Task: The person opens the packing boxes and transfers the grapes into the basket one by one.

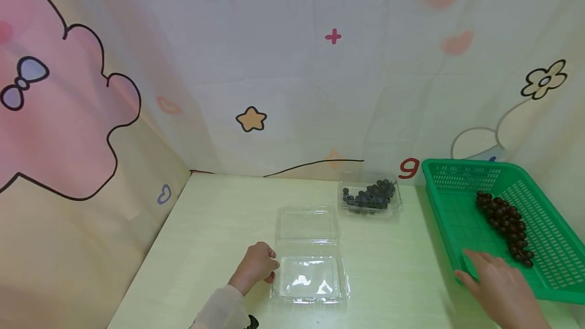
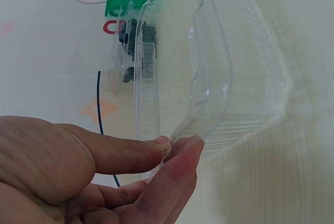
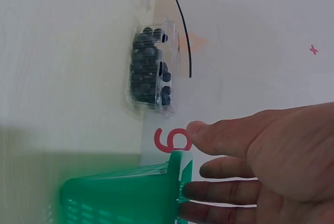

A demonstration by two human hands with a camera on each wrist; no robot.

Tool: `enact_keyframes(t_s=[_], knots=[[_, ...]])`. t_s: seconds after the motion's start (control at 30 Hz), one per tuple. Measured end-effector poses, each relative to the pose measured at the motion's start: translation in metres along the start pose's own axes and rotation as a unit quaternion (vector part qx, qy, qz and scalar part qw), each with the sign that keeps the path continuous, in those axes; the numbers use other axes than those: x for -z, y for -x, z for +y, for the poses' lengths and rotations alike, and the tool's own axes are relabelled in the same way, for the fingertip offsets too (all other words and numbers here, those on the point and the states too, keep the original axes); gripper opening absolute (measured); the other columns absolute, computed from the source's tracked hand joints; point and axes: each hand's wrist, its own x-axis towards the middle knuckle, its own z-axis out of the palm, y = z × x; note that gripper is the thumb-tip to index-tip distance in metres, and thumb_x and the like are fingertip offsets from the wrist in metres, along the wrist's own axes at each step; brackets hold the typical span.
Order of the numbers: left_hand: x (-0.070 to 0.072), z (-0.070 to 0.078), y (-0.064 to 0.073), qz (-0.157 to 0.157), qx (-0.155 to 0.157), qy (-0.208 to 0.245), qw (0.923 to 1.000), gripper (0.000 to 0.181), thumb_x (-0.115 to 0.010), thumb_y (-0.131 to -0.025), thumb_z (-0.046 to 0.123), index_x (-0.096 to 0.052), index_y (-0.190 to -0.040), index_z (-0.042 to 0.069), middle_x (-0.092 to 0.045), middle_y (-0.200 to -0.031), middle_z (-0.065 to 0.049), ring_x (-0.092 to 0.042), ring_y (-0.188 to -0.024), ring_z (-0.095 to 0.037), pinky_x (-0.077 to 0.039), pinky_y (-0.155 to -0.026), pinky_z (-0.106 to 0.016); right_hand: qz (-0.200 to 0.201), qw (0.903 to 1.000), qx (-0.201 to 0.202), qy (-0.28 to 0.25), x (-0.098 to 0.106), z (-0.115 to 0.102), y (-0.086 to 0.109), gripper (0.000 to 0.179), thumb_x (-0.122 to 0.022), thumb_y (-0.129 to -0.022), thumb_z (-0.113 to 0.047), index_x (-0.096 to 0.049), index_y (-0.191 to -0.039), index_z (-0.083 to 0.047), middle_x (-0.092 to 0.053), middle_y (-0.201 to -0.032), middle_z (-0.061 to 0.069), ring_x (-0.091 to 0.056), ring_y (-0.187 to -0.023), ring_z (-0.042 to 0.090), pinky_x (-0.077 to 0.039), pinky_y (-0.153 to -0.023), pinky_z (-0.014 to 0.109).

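An opened clear plastic clamshell box (image 1: 335, 273) lies on the table, its lid folded back toward the wall. My left hand (image 1: 257, 267) is at the box's left edge; in the left wrist view, thumb and fingertips pinch its clear rim (image 2: 216, 78). On the right, my right hand (image 1: 502, 288) is over the near left corner of the green plastic basket (image 1: 441, 227), fingers extended and holding nothing. In the right wrist view its fingers are at the basket's rim (image 3: 180, 182); contact is hard to tell. A bunch of dark red grapes (image 1: 502, 222) lies inside the basket.
Another clear box (image 1: 397, 209) holding dark grapes (image 1: 371, 198) stands at the back, near the wall and left of the basket. A printed cloth (image 1: 292, 65) hangs behind and beside the pale table (image 1: 205, 227).
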Motion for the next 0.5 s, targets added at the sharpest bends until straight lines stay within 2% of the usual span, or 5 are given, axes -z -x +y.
enact_keyframes(t_s=[0.4, 0.5], knots=[[0.0006, 0.0018, 0.0006, 0.001, 0.005, 0.001, 1.0, 0.007, -0.068, -0.09, -0.009, -0.062, -0.092, -0.006, -0.065, -0.073, -0.015, -0.062, -0.047, -0.013, -0.06, -0.059, -0.028, -0.062, 0.997, -0.022, -0.041, -0.0009, -0.0048, 0.0021, 0.05, -0.082, -0.087, -0.018, -0.063, -0.119, 0.016, -0.068, -0.101, 0.033, -0.068, -0.077, 0.04, -0.056, -0.061, 0.053], [0.0012, 0.0021, 0.0013, 0.001, 0.004, 0.005, 1.0, 0.008, -0.069, -0.09, -0.009, -0.062, -0.095, -0.008, -0.066, -0.075, -0.017, -0.063, -0.048, -0.013, -0.06, -0.058, -0.028, -0.063, 0.9966, -0.023, -0.048, -0.0013, -0.0045, 0.003, 0.048, -0.082, -0.086, -0.014, -0.063, -0.118, 0.016, -0.069, -0.1, 0.032, -0.067, -0.074, 0.036, -0.056, -0.058, 0.049]])
